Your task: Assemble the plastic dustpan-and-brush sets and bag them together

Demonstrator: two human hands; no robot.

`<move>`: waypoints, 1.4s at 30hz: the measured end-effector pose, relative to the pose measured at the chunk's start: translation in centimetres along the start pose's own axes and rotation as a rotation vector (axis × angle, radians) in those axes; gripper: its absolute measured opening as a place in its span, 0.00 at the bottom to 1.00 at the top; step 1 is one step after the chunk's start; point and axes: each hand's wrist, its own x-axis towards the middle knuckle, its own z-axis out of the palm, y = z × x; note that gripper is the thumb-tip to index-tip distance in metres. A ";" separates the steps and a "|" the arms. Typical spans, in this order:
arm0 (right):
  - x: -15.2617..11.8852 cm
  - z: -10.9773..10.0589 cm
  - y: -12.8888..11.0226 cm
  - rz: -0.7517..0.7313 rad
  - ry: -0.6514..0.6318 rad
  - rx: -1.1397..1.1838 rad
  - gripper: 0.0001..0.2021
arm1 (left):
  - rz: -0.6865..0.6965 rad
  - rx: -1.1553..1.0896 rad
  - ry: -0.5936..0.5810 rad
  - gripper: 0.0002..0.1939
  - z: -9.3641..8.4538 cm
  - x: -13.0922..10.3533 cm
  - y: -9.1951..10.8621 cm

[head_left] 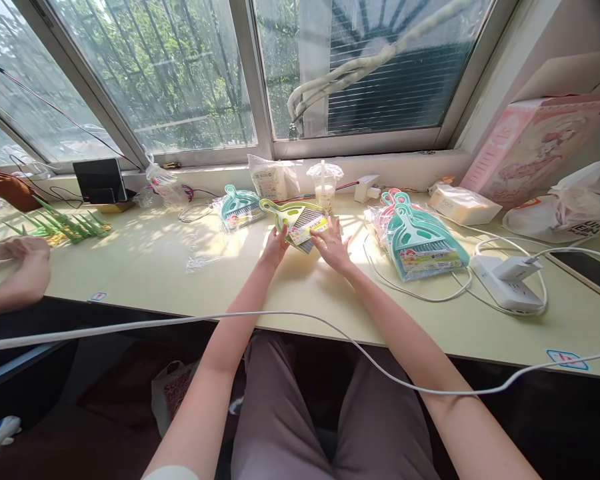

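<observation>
A yellow-green dustpan and brush set (289,215) with a printed label is held tilted just above the table, between my two hands. My left hand (275,248) grips its lower left side, thumb on the front. On the right, my right hand (333,248) pinches the label's edge with thumb and finger. A teal dustpan and brush set (241,209) in clear wrapping lies behind and to the left. Several more sets, teal ones (423,233) over pink ones, are stacked at my right. Crumpled clear plastic wrap (203,257) lies left of my left hand.
A lidded drink cup (325,190) stands behind my hands. On the right are a power strip (507,283), a phone (590,270) and a tissue box (465,203). A white cable (300,315) crosses before my arms. Another person's hands (23,267) rest at far left.
</observation>
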 end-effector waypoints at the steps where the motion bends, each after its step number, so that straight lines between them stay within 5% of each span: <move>1: 0.0 -0.1 0.0 0.001 -0.012 0.024 0.23 | -0.003 0.005 0.004 0.23 -0.1 0.0 0.1; 7: 0.1 0.1 0.7 -0.035 -0.037 0.032 0.14 | -0.092 0.062 -0.130 0.27 -0.3 -0.3 -0.1; 15: 0.6 0.1 1.8 -0.070 0.071 -0.010 0.15 | -0.063 0.112 -0.174 0.33 -0.4 0.5 -1.0; 25: -0.5 1.5 0.0 -0.230 -0.096 -0.176 0.29 | -0.039 0.081 -0.075 0.32 -0.8 0.8 -1.1; 33: -1.0 0.5 -0.5 -0.329 -0.007 -0.186 0.17 | -0.086 0.077 -0.092 0.28 -0.4 0.5 -1.0; 39: -2.0 1.2 -1.6 -0.563 -0.058 -0.247 0.28 | -0.103 0.042 -0.070 0.23 -0.3 0.2 -0.8; 42: -2.4 1.9 -2.1 -0.640 -0.042 -0.261 0.23 | -0.118 0.043 -0.035 0.20 -0.3 0.2 -0.5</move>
